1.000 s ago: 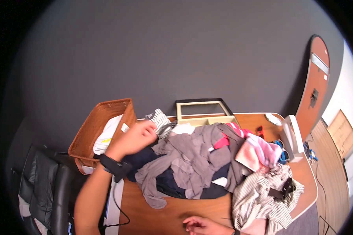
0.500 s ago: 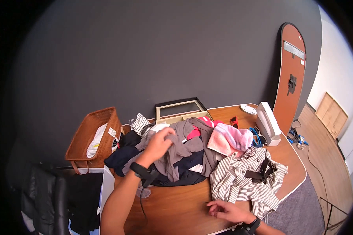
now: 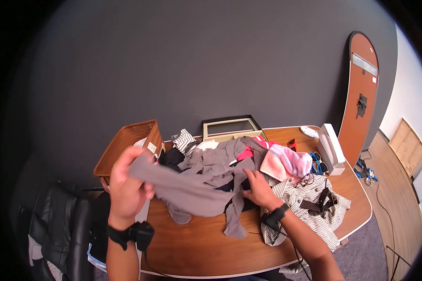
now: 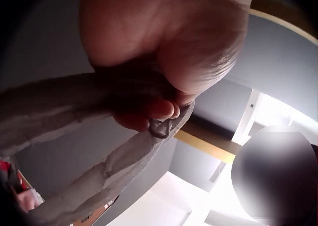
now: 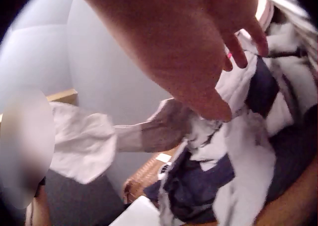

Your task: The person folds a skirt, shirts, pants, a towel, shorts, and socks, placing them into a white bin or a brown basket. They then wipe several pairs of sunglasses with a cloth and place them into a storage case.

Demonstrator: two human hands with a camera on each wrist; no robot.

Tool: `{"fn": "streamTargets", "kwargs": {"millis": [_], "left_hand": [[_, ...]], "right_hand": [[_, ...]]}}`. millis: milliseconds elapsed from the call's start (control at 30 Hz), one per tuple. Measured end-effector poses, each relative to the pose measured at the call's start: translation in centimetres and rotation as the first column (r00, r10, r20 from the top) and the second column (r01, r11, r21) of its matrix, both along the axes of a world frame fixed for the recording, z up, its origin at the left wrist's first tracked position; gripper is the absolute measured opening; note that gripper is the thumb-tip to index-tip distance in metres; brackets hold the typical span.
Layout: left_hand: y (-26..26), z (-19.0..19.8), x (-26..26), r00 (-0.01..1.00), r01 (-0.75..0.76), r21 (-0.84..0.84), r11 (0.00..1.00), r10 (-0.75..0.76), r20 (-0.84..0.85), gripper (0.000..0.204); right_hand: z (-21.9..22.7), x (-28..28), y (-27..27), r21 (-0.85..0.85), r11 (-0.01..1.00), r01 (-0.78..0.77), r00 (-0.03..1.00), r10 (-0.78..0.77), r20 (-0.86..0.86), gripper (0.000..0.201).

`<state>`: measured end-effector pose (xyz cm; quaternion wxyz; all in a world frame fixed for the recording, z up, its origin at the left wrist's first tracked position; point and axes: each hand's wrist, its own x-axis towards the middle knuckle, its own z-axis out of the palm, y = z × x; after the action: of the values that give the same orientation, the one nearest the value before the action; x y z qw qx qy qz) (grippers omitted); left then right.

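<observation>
My left hand (image 3: 128,187) is raised left of the clothes pile and grips one end of a grey garment (image 3: 187,191). In the left wrist view its fingers curl round the grey cloth (image 4: 131,161), which hangs down in two strands. The garment stretches from there across to the pile. My right hand (image 3: 261,191) is over the front right of the pile, right at the grey cloth. The right wrist view shows its fingers (image 5: 237,55) loosely spread, with the thumb apart. Dark navy clothing (image 5: 201,189) lies beneath the grey fabric.
A striped shirt (image 3: 286,234) with a dark belt lies to the right, beside a pink towel (image 3: 290,161). A wicker basket (image 3: 115,157) stands at the left. Behind the pile is a framed box (image 3: 229,126); a white box (image 3: 330,150) and blue sunglasses (image 3: 318,164) sit at the right.
My left hand took hold of the grey garment and lifted its end up and to the left. My right hand moved from the table's front edge up to the pile.
</observation>
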<state>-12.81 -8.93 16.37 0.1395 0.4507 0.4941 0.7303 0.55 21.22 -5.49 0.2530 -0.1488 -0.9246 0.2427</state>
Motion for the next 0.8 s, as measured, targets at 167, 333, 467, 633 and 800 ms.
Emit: {"fn": "streamTargets", "kwargs": {"millis": [167, 333, 467, 633, 800], "left_hand": [[-7.1, -4.6, -0.4, 0.96, -0.203, 0.121, 0.972, 0.173, 0.221, 0.01], [-9.9, -6.2, -0.2, 0.922, -0.288, 0.197, 0.937, 0.215, 0.323, 0.008], [-10.9, -10.0, -1.4, 0.924, -0.355, -0.369, 0.859, 0.383, 0.004, 0.023], [-8.2, -13.8, -2.7, 0.976, -0.186, -0.549, 0.815, 0.216, -0.011, 0.023], [-7.9, -14.3, -3.4, 0.985, -0.048, -0.637, 0.769, 0.142, 0.097, 0.026]], "right_hand": [[-1.5, -2.8, 1.8, 0.293, 0.95, 0.106, 0.978, -0.153, 0.141, 0.058], [0.3, -2.4, 2.5, 0.182, 0.983, -0.015, 0.992, -0.009, 0.129, 0.022], [2.1, -0.9, 3.2, 0.07, 0.965, -0.252, 0.964, 0.243, 0.109, 0.03], [0.7, -2.4, 3.8, -0.042, 0.995, -0.094, 0.994, 0.096, 0.045, 0.056], [-0.4, -5.5, 2.5, -0.102, 0.989, 0.104, 0.992, -0.096, 0.08, 0.064]]}}
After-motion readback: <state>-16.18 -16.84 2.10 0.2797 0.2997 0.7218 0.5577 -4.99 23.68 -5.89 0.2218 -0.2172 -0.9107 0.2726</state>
